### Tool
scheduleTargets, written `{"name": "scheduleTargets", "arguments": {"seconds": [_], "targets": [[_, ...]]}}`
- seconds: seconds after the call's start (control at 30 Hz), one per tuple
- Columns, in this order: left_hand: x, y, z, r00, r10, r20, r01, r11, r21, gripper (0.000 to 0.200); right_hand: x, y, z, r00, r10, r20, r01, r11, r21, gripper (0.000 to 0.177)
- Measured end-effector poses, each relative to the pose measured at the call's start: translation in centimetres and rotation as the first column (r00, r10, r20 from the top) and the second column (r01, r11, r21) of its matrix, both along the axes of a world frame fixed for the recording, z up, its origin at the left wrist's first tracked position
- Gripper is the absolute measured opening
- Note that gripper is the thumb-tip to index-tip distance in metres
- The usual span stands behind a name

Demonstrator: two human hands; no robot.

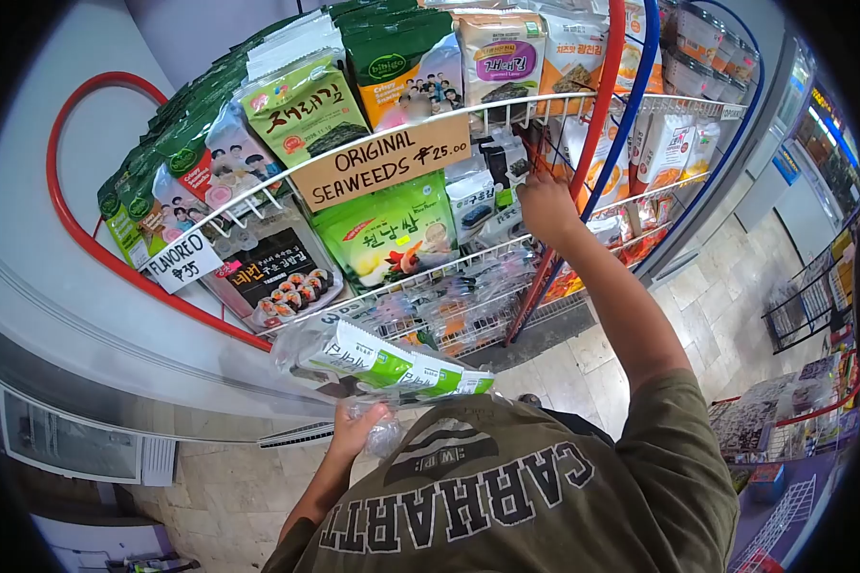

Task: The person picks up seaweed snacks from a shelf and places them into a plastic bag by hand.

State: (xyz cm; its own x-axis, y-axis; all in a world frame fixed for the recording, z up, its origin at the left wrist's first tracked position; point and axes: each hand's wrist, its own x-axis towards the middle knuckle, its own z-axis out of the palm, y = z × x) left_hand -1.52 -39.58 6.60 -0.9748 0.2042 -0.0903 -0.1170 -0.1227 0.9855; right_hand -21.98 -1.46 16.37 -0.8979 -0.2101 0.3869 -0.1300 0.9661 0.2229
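- Clear plastic bag, lower middle, gripped by the left hand: slack fingers could drop those green-and-white packets.
- Right hand, right of centre, reaches into the rack, fingers hidden, hold can't be told; hasty pulling might catch the red bar.
- Upper middle, green packs crowd in; one jolt could topple them.

Right arm outstretched, left fingers curled

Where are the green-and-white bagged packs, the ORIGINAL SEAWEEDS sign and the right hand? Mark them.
Green-and-white bagged packs [397,368], head view: row's middle.
ORIGINAL SEAWEEDS sign [382,162], head view: centre of its face.
Right hand [548,210], head view: its back.
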Motion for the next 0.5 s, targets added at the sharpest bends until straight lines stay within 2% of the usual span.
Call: {"name": "scheduleTargets", "arguments": {"seconds": [0.03, 0.07, 0.1, 0.17, 0.2, 0.23, 0.3, 0.33, 0.4, 0.5], "targets": [[0.1, 0.2, 0.2, 1.000, 0.009, -0.011, -0.009, 1.000, 0.016, 0.020, 0.8, 0.0, 1.2, 0.995, 0.094, -0.034, -0.094, 0.996, 0.012, 0.018], [0.2, 0.2, 0.3, 1.000, 0.012, -0.010, -0.012, 1.000, 0.017, 0.020, 1.7, -1.0, 2.8, 0.994, 0.086, 0.069, -0.078, 0.990, -0.114, 0.018], [0.3, 0.2, 0.3, 1.000, 0.009, 0.013, -0.010, 1.000, 0.017, 0.020, 1.6, -1.4, 2.5, 0.994, 0.087, 0.071, -0.079, 0.990, -0.114, 0.018], [0.4, 0.2, 0.3, 0.999, 0.002, 0.037, -0.003, 1.000, 0.014, 0.021, 1.4, -1.8, 1.8, 0.906, 0.416, -0.073, -0.413, 0.837, -0.360, 0.017], [0.4, 0.2, 0.3, 0.999, 0.008, 0.046, -0.009, 1.000, 0.017, 0.021, 1.3, -2.0, 1.6, 0.843, 0.536, 0.038, -0.443, 0.733, -0.516, 0.027], [0.3, 0.3, 0.2, 0.999, 0.012, 0.053, -0.013, 1.000, 0.020, 0.021, 1.3, -2.6, 1.3, 0.846, 0.532, 0.037, -0.439, 0.734, -0.519, 0.027], [0.1, 0.5, 0.1, 0.999, -0.007, 0.049, 0.006, 1.000, 0.020, 0.021, 1.2, -4.1, 0.3, 0.778, 0.628, 0.021, -0.548, 0.695, -0.466, 0.044], [0.0, 0.7, 0.1, 0.999, -0.021, 0.047, 0.019, 1.000, 0.025, 0.020, 0.8, -4.5, 0.0, 0.781, 0.625, 0.017, -0.547, 0.696, -0.464, 0.044], [-0.1, 0.8, -0.1, 0.998, -0.026, 0.051, 0.025, 1.000, 0.017, 0.020, 0.2, -5.0, -0.6, 0.785, 0.618, 0.049, -0.574, 0.755, -0.318, 0.059], [-0.3, 1.3, 0.1, 0.997, -0.030, 0.074, 0.028, 0.999, 0.028, 0.019, -0.4, -5.5, 0.5, 0.776, 0.626, 0.078, -0.581, 0.757, -0.298, 0.064]]}}
